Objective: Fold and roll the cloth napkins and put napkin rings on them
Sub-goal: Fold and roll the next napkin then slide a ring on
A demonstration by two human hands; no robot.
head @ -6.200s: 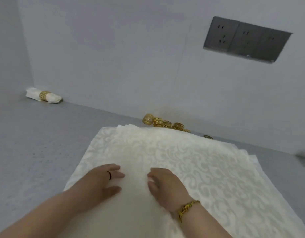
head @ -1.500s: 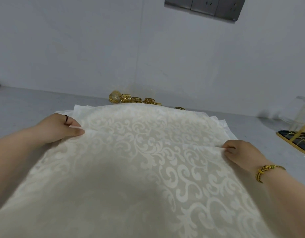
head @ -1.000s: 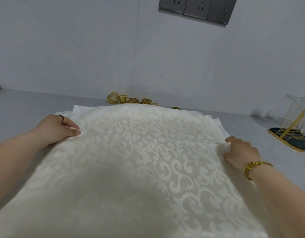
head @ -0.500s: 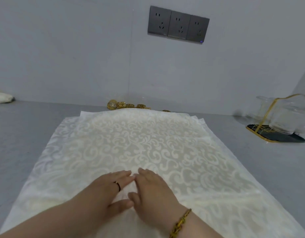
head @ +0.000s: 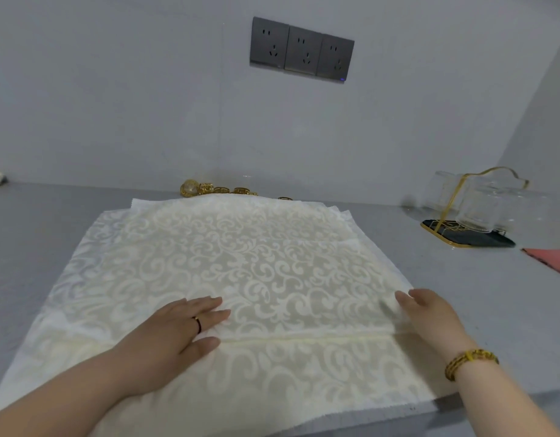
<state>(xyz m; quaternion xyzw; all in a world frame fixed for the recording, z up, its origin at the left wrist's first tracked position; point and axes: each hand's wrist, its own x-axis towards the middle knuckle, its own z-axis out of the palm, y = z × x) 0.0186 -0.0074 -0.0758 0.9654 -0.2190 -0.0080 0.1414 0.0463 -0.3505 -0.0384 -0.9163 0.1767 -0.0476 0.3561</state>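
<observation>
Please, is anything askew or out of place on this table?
Only slightly. The stacked napkins are not squared: lower ones' corners fan out at the far left and far right. The napkin rings lie in a loose heap behind the stack. Nothing looks spilled or damaged.

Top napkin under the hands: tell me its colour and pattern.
The top napkin is cream with a scrolling damask pattern, clearest in the head view.

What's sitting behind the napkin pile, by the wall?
A row of gold napkin rings lies behind the napkin pile. The pile's raised far edge covers their lower parts, so the count is unclear.
</observation>
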